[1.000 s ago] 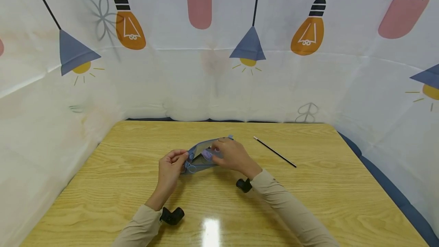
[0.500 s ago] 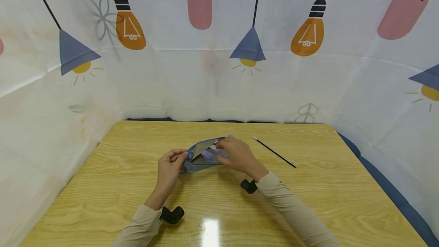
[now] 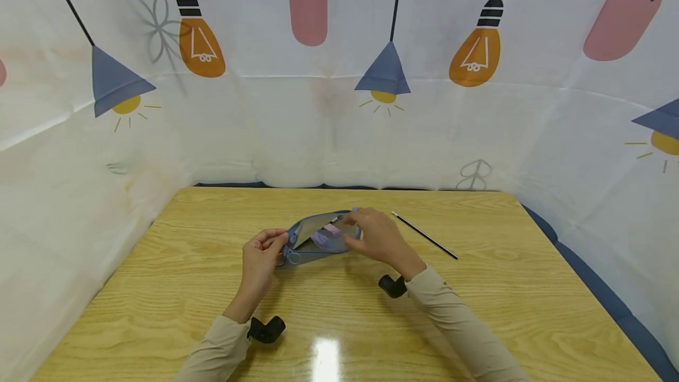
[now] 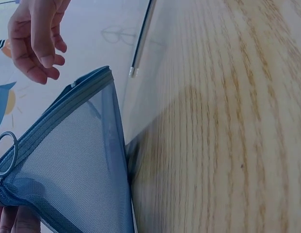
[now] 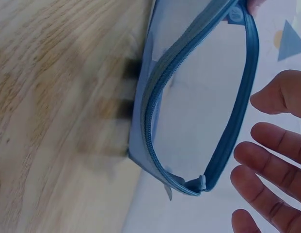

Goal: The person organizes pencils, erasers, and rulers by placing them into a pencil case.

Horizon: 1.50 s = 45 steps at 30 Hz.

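Note:
A blue mesh zip pencil case [image 3: 313,256] stands on the table with its zipper undone and its mouth wide. My left hand [image 3: 259,261] pinches the case's left end, near a ring-shaped zip pull [image 4: 6,153]. Inside lie a purple item [image 3: 320,239] and a pink one [image 3: 332,229], too small to identify. My right hand [image 3: 384,240] hovers at the case's right end. Its fingers [image 5: 266,189] are spread and loosely bent, with nothing between them; in the left wrist view it sits apart from the case.
To the right of the case, a thin black pencil [image 3: 427,237] with a white end lies slanted on the wooden table [image 3: 212,211]. Behind the table hangs a white cloth [image 3: 297,134] printed with lamps and bulbs. Each wrist wears a black camera mount [image 3: 267,331].
My right hand has drawn out of the case's mouth towards the right, uncovering the pink item. My left hand keeps its hold and has shifted only slightly.

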{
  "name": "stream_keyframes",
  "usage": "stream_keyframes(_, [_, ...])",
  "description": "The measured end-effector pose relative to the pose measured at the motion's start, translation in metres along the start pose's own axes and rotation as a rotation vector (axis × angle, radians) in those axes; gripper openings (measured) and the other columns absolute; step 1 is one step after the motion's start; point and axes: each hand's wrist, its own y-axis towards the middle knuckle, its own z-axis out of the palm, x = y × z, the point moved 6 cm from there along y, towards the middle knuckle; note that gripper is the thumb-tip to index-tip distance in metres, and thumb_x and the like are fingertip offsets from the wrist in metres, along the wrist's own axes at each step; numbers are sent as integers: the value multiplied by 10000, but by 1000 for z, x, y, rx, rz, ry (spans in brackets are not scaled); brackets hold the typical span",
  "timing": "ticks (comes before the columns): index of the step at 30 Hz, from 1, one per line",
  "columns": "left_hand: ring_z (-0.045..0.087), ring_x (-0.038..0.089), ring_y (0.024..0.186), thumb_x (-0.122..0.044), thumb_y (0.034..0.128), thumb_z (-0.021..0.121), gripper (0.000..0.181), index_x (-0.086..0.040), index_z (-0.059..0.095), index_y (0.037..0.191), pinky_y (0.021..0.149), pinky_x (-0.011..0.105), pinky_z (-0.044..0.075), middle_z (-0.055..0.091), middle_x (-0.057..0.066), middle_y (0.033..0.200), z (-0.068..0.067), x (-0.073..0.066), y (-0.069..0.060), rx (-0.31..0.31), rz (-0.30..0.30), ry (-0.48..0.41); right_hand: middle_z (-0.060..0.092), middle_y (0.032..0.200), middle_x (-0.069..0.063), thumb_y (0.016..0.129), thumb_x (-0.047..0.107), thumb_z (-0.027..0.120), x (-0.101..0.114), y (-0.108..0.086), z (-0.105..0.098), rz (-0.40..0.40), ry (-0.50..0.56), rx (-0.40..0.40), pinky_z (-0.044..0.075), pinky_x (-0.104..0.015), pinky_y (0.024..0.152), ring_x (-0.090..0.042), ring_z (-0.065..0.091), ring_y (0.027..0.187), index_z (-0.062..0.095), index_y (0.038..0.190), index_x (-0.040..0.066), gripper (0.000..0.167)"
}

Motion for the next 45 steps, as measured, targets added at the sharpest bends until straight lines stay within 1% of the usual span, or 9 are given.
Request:
stream_keyframes(6, [612, 65, 649, -68, 918, 675, 218, 97, 647, 1057, 548, 212, 509, 689, 19, 781, 1, 1, 2, -2, 1, -14, 694, 978, -6, 847, 190, 742, 0, -5, -4, -25, -2, -32, 517, -352, 698, -183, 635, 862, 694, 1043, 110, 216])
stream_keyframes(13, [613, 60, 652, -73, 918, 675, 222, 97, 651, 1058, 547, 208, 503, 692, 16, 784, -2, -1, 2, -17, 10, -2, 686, 942, 1, 813, 169, 766, -1, -9, -13, -37, -21, -75, 513, -329, 659, -170, 630, 813, 701, 1027, 106, 232])
stream_keyframes(19, [612, 68, 654, -57, 917, 670, 196, 99, 654, 1035, 543, 210, 501, 683, 1, 768, -4, -1, 4, -20, 35, 6, 685, 944, 8, 821, 179, 753, -6, -11, -23, -2, -6, -86, 503, -321, 645, -159, 615, 803, 707, 1017, 124, 208])
stream_keyframes(22, [618, 74, 657, -42, 917, 663, 165, 84, 661, 1023, 545, 216, 509, 686, 2, 771, -5, -1, 5, -25, 40, 12, 681, 947, -7, 813, 177, 772, -7, -14, -28, 10, 1, -92, 504, -335, 648, -174, 612, 807, 705, 1018, 113, 224])
stream_keyframes(29, [616, 84, 641, -47, 917, 659, 148, 57, 669, 1022, 543, 228, 514, 692, -4, 767, -5, -1, 7, -36, 29, 17, 679, 978, -55, 828, 183, 765, -11, -20, -38, 32, 14, -115, 509, -369, 659, -235, 625, 816, 695, 1043, 77, 249])
stream_keyframes(33, [620, 79, 634, -50, 908, 669, 158, 58, 670, 1023, 540, 223, 511, 697, -6, 764, -5, -3, 7, -50, 30, 13, 678, 987, -44, 833, 188, 759, -13, -22, -44, 46, 16, -125, 513, -366, 658, -217, 625, 810, 693, 1032, 89, 232])
stream_keyframes(39, [625, 68, 643, -50, 907, 673, 171, 74, 667, 1025, 544, 212, 512, 699, 8, 767, -5, -4, 8, -65, 24, -5, 679, 1002, -57, 848, 179, 744, -18, -27, -50, 70, 40, -142, 515, -374, 652, -243, 635, 813, 698, 1028, 86, 208])
stream_keyframes(45, [624, 76, 640, -45, 908, 666, 163, 60, 663, 1033, 545, 227, 519, 696, -6, 761, -5, -3, 6, -72, 22, -16, 682, 993, -68, 840, 163, 753, -20, -31, -59, 75, 42, -177, 516, -385, 642, -234, 634, 810, 700, 1052, 75, 235])
